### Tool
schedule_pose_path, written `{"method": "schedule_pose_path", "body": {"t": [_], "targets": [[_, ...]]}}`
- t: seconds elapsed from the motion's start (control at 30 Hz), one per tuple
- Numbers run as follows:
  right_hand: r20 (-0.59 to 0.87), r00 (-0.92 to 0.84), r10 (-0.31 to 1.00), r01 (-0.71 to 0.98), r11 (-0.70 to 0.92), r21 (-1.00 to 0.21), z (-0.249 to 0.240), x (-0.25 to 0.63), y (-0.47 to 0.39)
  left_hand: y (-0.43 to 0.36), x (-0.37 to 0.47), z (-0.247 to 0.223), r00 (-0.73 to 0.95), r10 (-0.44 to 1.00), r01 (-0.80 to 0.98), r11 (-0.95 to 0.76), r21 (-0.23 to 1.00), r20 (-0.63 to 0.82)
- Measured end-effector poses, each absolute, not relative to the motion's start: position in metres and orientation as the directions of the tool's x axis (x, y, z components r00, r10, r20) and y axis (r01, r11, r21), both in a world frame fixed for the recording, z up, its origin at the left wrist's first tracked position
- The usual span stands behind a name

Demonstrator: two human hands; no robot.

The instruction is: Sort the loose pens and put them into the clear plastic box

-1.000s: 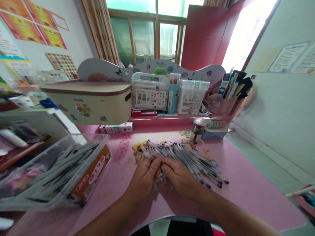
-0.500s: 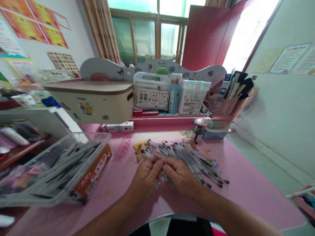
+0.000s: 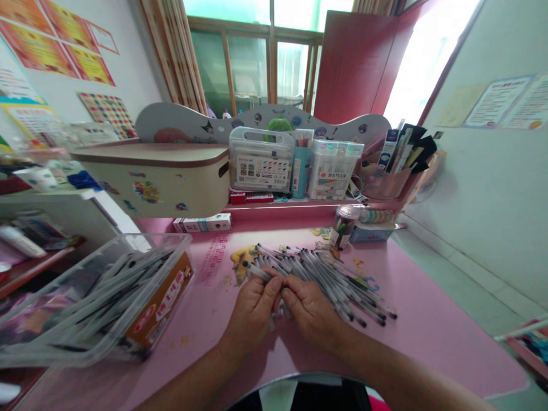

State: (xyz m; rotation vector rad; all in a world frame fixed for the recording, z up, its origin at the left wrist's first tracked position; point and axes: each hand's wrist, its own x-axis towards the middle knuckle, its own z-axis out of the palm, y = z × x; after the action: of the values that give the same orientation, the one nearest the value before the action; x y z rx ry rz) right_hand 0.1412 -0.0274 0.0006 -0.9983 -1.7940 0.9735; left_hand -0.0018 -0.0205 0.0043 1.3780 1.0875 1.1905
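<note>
My left hand (image 3: 253, 302) and my right hand (image 3: 312, 305) meet over the front of the desk, thumbs and fingertips pressed together. A clear-barrelled pen (image 3: 258, 270) with a black end sticks out up and left from my left fingers. Its other end runs toward my right fingers and is hidden there. Some pale, see-through pieces (image 3: 278, 313) show blurred beneath both hands; what they are I cannot tell. Just behind and to the right lies a spread pile of similar pens (image 3: 334, 279) with dark ends.
At left, a clear plastic bin (image 3: 182, 242) holds many more pens, beside an orange-brown printed panel (image 3: 162, 302). Across the back of the pink desk (image 3: 428, 342) are a lidded cream box (image 3: 171, 185), marker cases (image 3: 261, 165) and a round clear tub (image 3: 342, 225).
The view has shifted very slightly. Both hands stay together in nearly the same place, with the pen still poking out at the left; the pile looks unchanged.
</note>
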Motion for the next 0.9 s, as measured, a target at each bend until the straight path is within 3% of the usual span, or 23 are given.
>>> {"method": "schedule_pose_path", "body": {"t": [0.2, 0.4, 0.6, 0.77, 0.83, 0.9], "targets": [[0.294, -0.355, 0.887, 0.17, 0.371, -0.913, -0.002, 0.144, -0.024, -0.014, -0.008, 0.012, 0.173, 0.983, -0.069, -0.048, 0.996, 0.059], [0.315, -0.176, 0.933, 0.178, 0.345, -0.922, -0.005, 0.156, -0.012, 0.001, -0.018, 0.009, 0.369, 0.923, -0.215, 0.2, 0.956, -0.11], [0.149, -0.156, 0.976, 0.096, 0.165, -0.982, -0.005, 0.161, -0.003, -0.002, -0.02, 0.003, 0.633, 0.745, -0.083, 0.336, 0.938, -0.21], [0.09, -0.258, 0.962, 0.146, 0.13, -0.981, -0.001, 0.162, -0.003, -0.003, -0.025, 0.005, 0.716, 0.643, 0.035, 0.356, 0.934, -0.272], [0.065, -0.267, 0.961, 0.153, 0.109, -0.982, 0.0, 0.162, -0.003, -0.001, -0.025, 0.005, 0.727, 0.633, -0.014, 0.398, 0.917, -0.264], [0.031, -0.205, 0.978, 0.093, 0.051, -0.994, 0.0, 0.162, -0.003, 0.0, -0.024, 0.005, 0.683, 0.692, -0.18, 0.469, 0.864, -0.233]]}}
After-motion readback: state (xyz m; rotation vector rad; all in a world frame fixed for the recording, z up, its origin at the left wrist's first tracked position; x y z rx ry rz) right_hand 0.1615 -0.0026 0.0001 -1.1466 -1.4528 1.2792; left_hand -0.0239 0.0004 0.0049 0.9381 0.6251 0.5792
